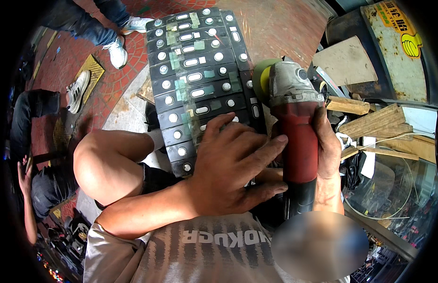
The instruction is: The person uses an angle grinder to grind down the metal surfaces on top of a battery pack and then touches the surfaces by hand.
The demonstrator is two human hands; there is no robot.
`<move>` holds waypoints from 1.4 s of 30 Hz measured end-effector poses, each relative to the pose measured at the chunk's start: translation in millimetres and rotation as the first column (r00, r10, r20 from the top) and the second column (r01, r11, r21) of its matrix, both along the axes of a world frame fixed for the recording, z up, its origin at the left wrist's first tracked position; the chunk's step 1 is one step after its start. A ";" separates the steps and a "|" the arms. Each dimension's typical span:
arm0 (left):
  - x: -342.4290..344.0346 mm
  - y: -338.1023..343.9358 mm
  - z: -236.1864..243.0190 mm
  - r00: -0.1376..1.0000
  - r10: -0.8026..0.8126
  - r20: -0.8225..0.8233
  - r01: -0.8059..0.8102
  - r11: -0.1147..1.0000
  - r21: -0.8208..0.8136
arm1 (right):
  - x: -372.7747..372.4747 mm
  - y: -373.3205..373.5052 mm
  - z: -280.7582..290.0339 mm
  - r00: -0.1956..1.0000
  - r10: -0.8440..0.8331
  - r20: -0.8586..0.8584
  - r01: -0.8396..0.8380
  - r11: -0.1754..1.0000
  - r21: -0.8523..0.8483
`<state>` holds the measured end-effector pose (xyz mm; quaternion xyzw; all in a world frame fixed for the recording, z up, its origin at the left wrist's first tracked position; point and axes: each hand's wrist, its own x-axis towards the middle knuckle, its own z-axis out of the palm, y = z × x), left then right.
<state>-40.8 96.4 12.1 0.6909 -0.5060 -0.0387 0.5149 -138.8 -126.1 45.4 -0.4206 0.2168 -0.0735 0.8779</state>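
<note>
A long black battery pack [183, 87], with rows of silver bolts and strips of clear green tape, lies in front of me, close to my bent knee. My left hand [233, 162] rests over its near right part, fingers spread and nothing gripped; the fingertips reach the pack's top. In my right hand [328, 146] is a red and black angle grinder [299, 137], its body upright in view, the thumb along its side. The grinder's yellow-green disc [264, 81] stands at the pack's right edge; contact cannot be made out. Thin orange sparks fly beyond it.
Wooden offcuts [374, 125] and a flat beige board [345, 62] lie at right, beside a rusty, stickered container [396, 52]. A coil of pale wire [393, 217] hangs lower right. Another person's white shoes [116, 52] are at upper left; a second person's hand [25, 174] shows far left.
</note>
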 end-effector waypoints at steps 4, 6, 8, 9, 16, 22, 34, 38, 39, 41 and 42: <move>-1.0 0.2 0.5 1.000 -0.002 0.015 0.001 1.000 0.018 | -4.8 -8.5 -4.8 1.000 -0.023 0.017 0.024 0.999 -0.032; -2.6 -0.9 0.9 1.000 -0.001 0.024 0.000 1.000 0.020 | -12.5 -16.0 0.8 0.999 0.035 0.032 -0.033 0.998 -0.061; -5.1 -2.0 2.3 0.999 0.012 0.032 -0.013 0.999 0.032 | -11.8 -11.6 6.3 1.000 0.014 0.025 -0.011 0.995 -0.095; -6.9 -3.0 2.8 0.999 0.019 0.037 -0.020 0.999 0.036 | -11.7 -9.3 9.0 1.000 0.003 0.021 0.000 0.994 -0.112; -26.6 -14.2 14.3 0.997 -0.029 0.069 0.025 0.999 0.048 | -3.6 -1.6 27.3 0.993 -0.077 0.084 0.093 0.975 -0.203; -46.8 -27.0 19.1 0.991 -0.078 -0.105 0.073 0.996 -0.050 | 2.9 7.3 35.7 0.994 -0.061 0.089 0.086 0.947 -0.309; -25.8 -18.6 24.6 0.999 -0.009 0.035 0.011 0.999 -0.045 | -1.0 13.7 38.2 0.994 -0.073 0.084 0.103 0.890 -0.445; -19.2 -12.8 17.4 0.991 0.036 0.129 -0.029 0.998 -0.056 | -0.1 20.9 35.1 0.997 -0.066 0.039 0.075 0.923 -0.378; -18.5 -11.3 16.1 0.992 0.048 0.115 -0.045 0.998 -0.033 | 0.5 20.6 31.5 0.998 -0.050 0.025 0.055 0.926 -0.372; -16.3 -9.0 14.0 0.993 0.056 0.099 -0.056 0.998 -0.005 | -0.5 19.3 29.3 0.999 -0.034 0.017 0.038 0.937 -0.347; -15.5 -8.3 13.7 0.994 0.063 0.094 -0.064 0.998 0.008 | -0.6 19.9 29.5 0.999 -0.035 0.019 0.039 0.940 -0.340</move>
